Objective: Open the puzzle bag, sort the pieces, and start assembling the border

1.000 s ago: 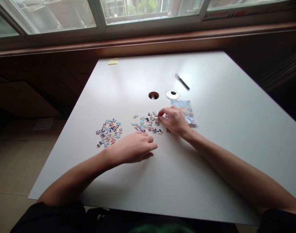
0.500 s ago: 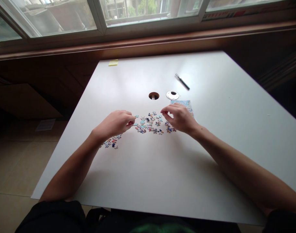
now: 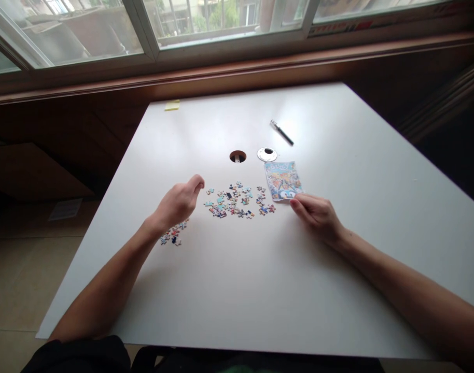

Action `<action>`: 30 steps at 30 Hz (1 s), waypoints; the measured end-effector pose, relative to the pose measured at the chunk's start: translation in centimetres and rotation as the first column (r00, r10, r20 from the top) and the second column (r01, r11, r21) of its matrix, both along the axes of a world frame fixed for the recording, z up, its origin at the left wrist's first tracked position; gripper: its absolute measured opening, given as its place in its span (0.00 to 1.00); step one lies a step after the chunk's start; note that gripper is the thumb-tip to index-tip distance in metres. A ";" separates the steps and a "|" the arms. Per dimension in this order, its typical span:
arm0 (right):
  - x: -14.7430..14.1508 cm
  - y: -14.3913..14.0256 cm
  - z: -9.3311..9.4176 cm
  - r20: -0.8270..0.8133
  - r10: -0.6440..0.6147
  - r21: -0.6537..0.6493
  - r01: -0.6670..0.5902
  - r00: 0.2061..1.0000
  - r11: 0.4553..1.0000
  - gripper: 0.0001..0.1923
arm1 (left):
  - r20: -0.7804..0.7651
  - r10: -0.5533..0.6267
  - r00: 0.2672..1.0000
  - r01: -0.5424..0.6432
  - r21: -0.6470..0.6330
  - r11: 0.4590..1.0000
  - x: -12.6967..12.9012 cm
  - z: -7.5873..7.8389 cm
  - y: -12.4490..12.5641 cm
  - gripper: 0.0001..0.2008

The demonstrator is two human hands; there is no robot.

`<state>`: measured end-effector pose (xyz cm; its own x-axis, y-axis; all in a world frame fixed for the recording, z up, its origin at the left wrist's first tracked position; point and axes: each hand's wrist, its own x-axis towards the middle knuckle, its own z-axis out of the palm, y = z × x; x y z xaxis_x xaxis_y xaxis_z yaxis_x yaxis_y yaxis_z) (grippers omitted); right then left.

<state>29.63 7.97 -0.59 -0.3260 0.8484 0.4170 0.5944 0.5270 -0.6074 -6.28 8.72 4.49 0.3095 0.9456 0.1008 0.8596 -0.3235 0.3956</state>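
Note:
My left hand (image 3: 179, 203) is closed with its fingertips pinched together, raised over the table left of the main spread of jigsaw pieces (image 3: 233, 202). Whatever it may hold is hidden. A smaller heap of jigsaw pieces (image 3: 171, 235) lies partly behind that hand and wrist. My right hand (image 3: 318, 216) has thumb and forefinger closed on the lower right corner of a colourful picture sheet (image 3: 283, 178), which lies to the right of the pieces. Between the spread and the sheet is a narrow column of more jigsaw pieces (image 3: 265, 208).
Beyond the pieces, the white table (image 3: 237, 290) has a round cable hole (image 3: 237, 156), with its silver cover (image 3: 267, 154) beside it. A black pen (image 3: 282, 132) lies farther back. A yellow sticky note (image 3: 172, 105) is at the far left corner, near the window.
My right hand has moved right and nearer to me, from above the pieces to the picture sheet's corner, uncovering the sheet. My left hand has drawn back slightly left. The view has shifted a little.

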 end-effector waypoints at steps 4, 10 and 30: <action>0.1 0.3 -0.3 -0.056 -0.033 -0.067 0.029 0.998 0.997 0.20 | 0.193 -0.092 0.977 0.066 0.134 0.989 3.4 -2.6 -5.2 0.04; -0.2 -0.3 -0.5 0.061 -0.049 0.020 0.048 0.997 0.999 0.08 | 0.007 -0.535 0.845 0.509 0.297 0.808 5.2 -6.1 -8.2 0.10; -1.7 -2.8 -0.7 0.488 0.478 0.050 -0.570 0.731 0.820 0.16 | -0.086 -0.694 0.715 0.691 0.242 0.682 4.2 -5.8 -8.8 0.14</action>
